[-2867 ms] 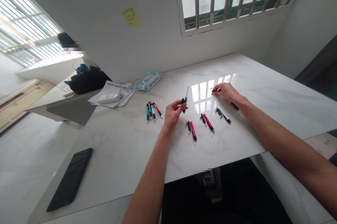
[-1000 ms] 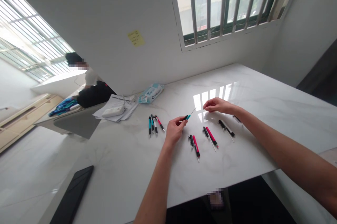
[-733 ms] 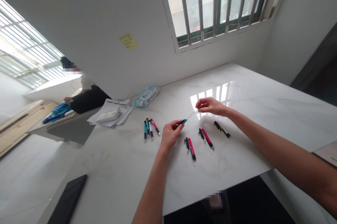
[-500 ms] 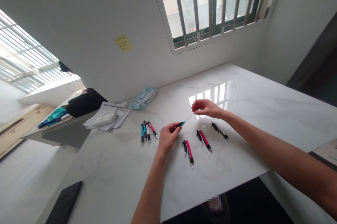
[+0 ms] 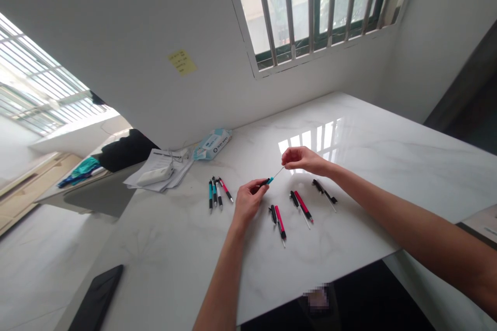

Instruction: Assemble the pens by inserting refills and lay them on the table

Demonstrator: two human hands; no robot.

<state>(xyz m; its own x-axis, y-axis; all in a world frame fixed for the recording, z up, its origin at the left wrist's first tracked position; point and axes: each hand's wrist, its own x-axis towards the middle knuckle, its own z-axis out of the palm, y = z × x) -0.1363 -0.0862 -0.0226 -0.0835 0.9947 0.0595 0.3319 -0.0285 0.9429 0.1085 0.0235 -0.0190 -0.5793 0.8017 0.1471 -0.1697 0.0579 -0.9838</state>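
My left hand (image 5: 249,198) is closed on a teal and black pen barrel (image 5: 267,181), just above the table. Between finger and thumb, my right hand (image 5: 302,160) pinches the far end of a thin pen refill (image 5: 278,172). The refill's other end meets the teal end of the barrel; how deep it sits inside I cannot tell. In front of my hands lie pen parts: a red and black barrel (image 5: 280,221) beside a black clip piece and refill, a second red and black barrel (image 5: 302,205) with similar parts, and black parts with a white refill (image 5: 325,192) at the right.
Several whole pens (image 5: 215,193) lie left of my left hand. Behind them are papers (image 5: 145,178) with a white device and a pack of wipes (image 5: 213,145). A dark phone or tablet (image 5: 97,297) rests at the lower left. The table's front edge runs near my body.
Both hands hold nearly the same position, with the refill still stretched between them. The whole view has shifted very slightly.
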